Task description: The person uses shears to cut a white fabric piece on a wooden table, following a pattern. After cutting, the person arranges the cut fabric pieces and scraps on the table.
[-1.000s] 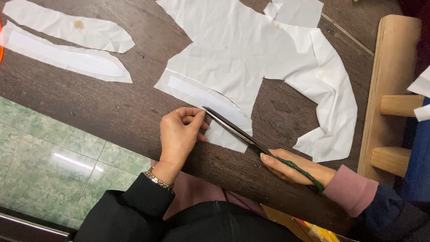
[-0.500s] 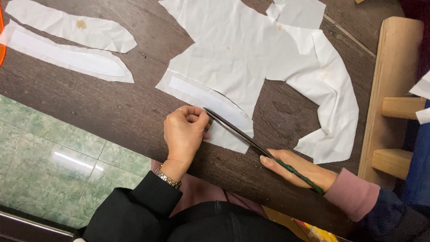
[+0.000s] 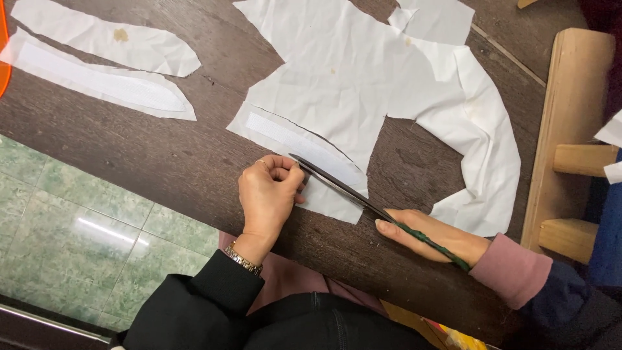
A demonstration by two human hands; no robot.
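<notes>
A dark brown wooden surface [image 3: 162, 162] fills most of the view, its near edge running above a green tiled floor [image 3: 78, 227]. The biggest thing on it is a large white fabric sheet [image 3: 363, 84], irregular in outline, creased, with a long curved tail sweeping down its right side. Left of that sheet, well apart, lie two long white fabric strips [image 3: 110, 78], one above the other, each tapering to a point. Right of the sheet stands a pale wooden frame [image 3: 564, 129] with two pegs.

At the sheet's lower left edge lies a smaller white fabric piece [image 3: 304, 155], flat, with a lighter rectangular band along its middle and a curved cut line across its top. Long dark scissors [image 3: 343, 188] lie across this piece, blades narrowly parted, tips pointing up-left.

The right hand [image 3: 434, 236], below the sheet's tail, has its fingers closed round the green-wrapped scissor handles. The left hand [image 3: 269, 194], just left of the blade tips, has its fingers curled in, pinching the edge of the smaller piece.
</notes>
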